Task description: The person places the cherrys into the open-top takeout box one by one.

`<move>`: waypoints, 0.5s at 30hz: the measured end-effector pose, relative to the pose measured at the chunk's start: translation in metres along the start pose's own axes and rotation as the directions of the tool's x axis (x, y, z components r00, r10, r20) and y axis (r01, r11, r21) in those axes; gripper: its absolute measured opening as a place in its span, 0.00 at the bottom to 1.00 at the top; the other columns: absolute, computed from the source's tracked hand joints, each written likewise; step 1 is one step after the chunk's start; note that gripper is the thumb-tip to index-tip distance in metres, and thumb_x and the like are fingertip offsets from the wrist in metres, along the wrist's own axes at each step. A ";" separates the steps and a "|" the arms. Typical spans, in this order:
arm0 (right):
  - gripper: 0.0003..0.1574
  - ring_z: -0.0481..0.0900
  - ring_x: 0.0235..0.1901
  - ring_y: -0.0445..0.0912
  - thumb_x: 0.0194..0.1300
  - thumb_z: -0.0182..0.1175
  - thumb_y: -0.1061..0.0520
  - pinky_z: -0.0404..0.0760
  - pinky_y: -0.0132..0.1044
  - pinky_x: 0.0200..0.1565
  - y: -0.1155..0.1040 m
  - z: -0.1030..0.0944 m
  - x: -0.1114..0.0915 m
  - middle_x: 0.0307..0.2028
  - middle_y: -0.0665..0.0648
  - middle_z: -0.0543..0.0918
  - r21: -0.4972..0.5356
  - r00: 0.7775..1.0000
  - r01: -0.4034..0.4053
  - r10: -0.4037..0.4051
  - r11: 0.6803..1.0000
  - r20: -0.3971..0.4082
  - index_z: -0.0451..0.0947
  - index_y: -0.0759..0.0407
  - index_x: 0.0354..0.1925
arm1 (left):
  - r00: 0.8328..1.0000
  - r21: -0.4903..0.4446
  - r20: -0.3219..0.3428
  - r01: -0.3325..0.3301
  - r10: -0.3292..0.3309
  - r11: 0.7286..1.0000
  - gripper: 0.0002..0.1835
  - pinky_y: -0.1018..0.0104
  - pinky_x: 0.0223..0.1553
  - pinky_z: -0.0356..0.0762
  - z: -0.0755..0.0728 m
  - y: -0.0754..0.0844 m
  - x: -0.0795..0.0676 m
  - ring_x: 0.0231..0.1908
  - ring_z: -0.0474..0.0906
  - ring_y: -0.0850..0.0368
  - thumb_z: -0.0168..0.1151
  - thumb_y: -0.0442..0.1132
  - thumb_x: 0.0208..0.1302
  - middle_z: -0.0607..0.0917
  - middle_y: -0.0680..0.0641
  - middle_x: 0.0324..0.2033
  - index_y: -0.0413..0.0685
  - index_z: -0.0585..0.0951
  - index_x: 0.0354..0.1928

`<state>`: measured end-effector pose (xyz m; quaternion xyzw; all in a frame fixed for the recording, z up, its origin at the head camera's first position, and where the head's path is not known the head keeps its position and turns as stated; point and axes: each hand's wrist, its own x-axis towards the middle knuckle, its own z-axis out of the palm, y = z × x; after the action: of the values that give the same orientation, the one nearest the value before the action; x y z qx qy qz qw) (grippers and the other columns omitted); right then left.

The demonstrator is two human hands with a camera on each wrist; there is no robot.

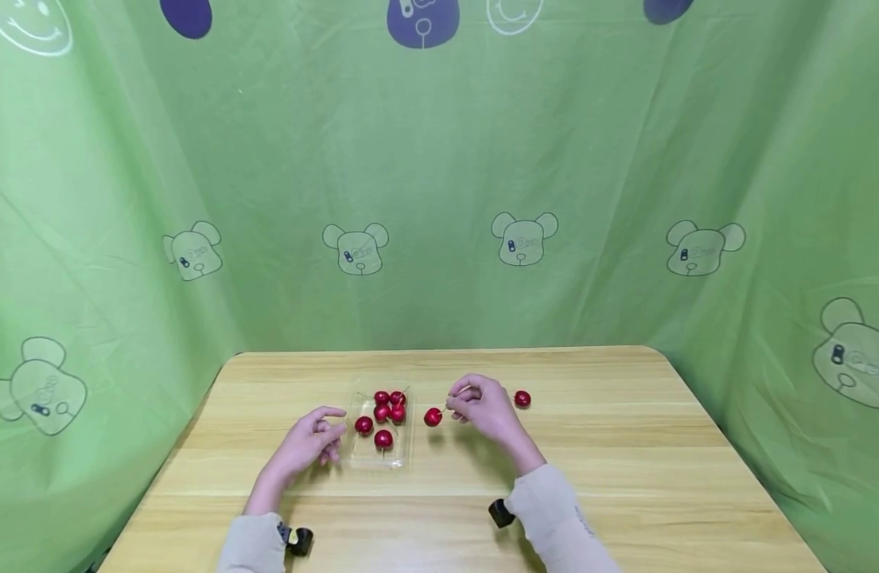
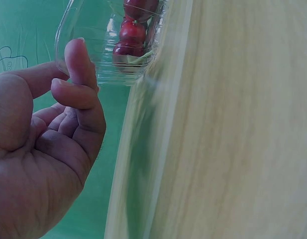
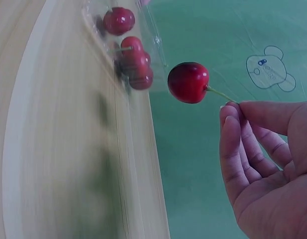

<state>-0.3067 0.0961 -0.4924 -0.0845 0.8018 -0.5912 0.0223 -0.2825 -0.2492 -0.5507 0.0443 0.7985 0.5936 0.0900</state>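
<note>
My right hand (image 1: 485,410) pinches a red cherry (image 1: 433,417) by the tip of its thin green stem (image 3: 222,93). The fruit hangs above the table, just right of a clear plastic box (image 1: 377,460). Several more cherries (image 1: 383,439) lie inside that box, some with stems showing. At the box's left side is my left hand (image 1: 306,446), its fingers loosely bent and spread, with nothing gripped. In the left wrist view its fingertips (image 2: 77,55) overlap the box's edge; whether they touch it I cannot tell.
Another cherry (image 1: 522,399) lies on the wooden table (image 1: 625,454), beyond and to the right of my right hand. A green curtain (image 1: 439,159) with bear drawings hangs behind the table and along both sides.
</note>
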 end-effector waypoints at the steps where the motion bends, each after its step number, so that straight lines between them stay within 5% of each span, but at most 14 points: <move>1: 0.06 0.88 0.33 0.60 0.64 0.68 0.69 0.89 0.40 0.35 -0.001 0.002 0.001 0.34 0.66 0.89 0.003 1.000 0.004 -0.004 1.000 0.004 0.81 0.65 0.40 | 1.000 0.001 0.000 0.000 0.000 1.000 0.24 0.70 0.23 0.78 0.000 0.000 0.000 0.24 0.82 0.55 0.59 0.35 0.75 0.83 0.36 0.34 0.35 0.71 0.69; 8: 0.07 0.87 0.28 0.47 0.64 0.69 0.68 0.88 0.39 0.33 -0.005 0.019 0.006 0.34 0.66 0.89 0.018 1.000 0.012 -0.013 1.000 0.029 0.81 0.66 0.41 | 1.000 0.002 0.002 0.003 -0.003 1.000 0.25 0.70 0.23 0.78 0.000 0.001 -0.001 0.24 0.82 0.55 0.60 0.36 0.75 0.84 0.36 0.34 0.35 0.70 0.70; 15: 0.07 0.88 0.29 0.55 0.64 0.68 0.67 0.89 0.45 0.36 -0.008 0.031 0.008 0.35 0.67 0.89 0.026 0.999 0.018 -0.019 1.000 0.051 0.81 0.67 0.41 | 1.000 0.007 0.001 -0.003 0.003 1.000 0.25 0.70 0.24 0.78 -0.001 0.001 0.000 0.24 0.82 0.55 0.60 0.36 0.75 0.84 0.36 0.34 0.36 0.71 0.69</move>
<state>-0.3100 0.0630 -0.4939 -0.1068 0.7926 -0.5991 0.0385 -0.2827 -0.2498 -0.5495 0.0461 0.8004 0.5910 0.0891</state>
